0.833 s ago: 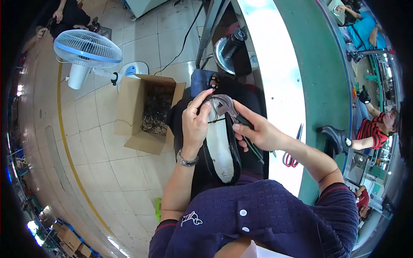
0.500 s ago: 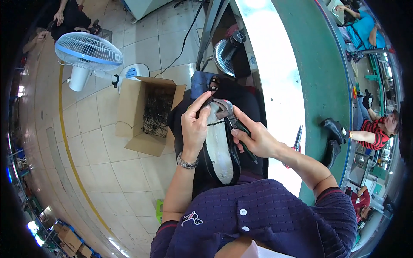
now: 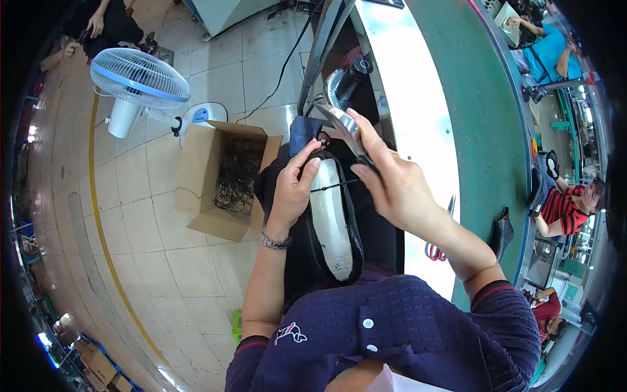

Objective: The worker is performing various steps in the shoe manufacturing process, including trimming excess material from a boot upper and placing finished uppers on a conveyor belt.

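I am seeing the dark shoe [image 3: 332, 225] resting lengthwise on the person's lap [image 3: 382, 242], its pale long face turning up toward me and a thin dark cord [image 3: 330, 187] crossing it near the far end. The left hand [image 3: 291, 189] is gripping that far end from the left, thumb pressing by the pale face's edge, so most of the shoe is extending from the grip toward the person's body. The right hand [image 3: 397, 181] is closing around metal pincers [image 3: 346, 124], holding their head above the shoe's far end; I cannot tell whether they are touching it. Left of the lap, an open cardboard box [image 3: 197, 171] is standing on the floor; red-handled scissors [image 3: 436, 251] are lying on the bench [image 3: 436, 147].
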Demonstrator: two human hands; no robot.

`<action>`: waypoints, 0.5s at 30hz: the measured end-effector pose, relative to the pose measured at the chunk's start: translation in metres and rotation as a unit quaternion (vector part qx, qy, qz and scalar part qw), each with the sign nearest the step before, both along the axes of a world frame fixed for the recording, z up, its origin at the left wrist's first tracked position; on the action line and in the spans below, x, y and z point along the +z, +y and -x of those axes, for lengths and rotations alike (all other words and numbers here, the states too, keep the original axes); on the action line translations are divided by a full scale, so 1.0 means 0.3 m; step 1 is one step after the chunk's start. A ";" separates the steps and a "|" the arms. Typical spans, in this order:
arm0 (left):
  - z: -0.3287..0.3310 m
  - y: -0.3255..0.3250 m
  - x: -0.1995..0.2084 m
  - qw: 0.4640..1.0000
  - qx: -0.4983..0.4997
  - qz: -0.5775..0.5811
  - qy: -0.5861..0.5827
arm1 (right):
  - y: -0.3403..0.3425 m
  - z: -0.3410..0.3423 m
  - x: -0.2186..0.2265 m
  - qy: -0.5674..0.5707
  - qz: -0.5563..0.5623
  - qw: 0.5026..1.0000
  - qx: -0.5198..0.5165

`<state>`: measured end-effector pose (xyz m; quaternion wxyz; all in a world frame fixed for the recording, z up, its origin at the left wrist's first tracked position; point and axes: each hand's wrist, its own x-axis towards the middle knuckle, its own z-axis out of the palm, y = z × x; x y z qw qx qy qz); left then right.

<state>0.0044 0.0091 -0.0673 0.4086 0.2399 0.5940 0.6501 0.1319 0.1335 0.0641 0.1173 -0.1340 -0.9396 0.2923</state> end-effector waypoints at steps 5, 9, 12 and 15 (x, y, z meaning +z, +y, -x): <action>0.022 -0.016 -0.053 0.999 -0.017 -0.042 -0.003 | 0.034 0.024 -0.061 -0.252 -0.060 0.965 0.048; 0.036 -0.024 -0.025 0.999 -0.045 -0.019 -0.004 | 0.001 0.012 -0.008 -0.093 -0.051 0.993 0.044; 0.049 -0.013 -0.011 0.997 -0.069 -0.019 -0.035 | -0.006 -0.013 -0.172 -0.185 -0.054 0.981 0.032; 0.055 -0.040 0.016 0.996 -0.079 -0.020 -0.041 | 0.033 -0.051 -0.101 -0.222 0.029 0.973 0.064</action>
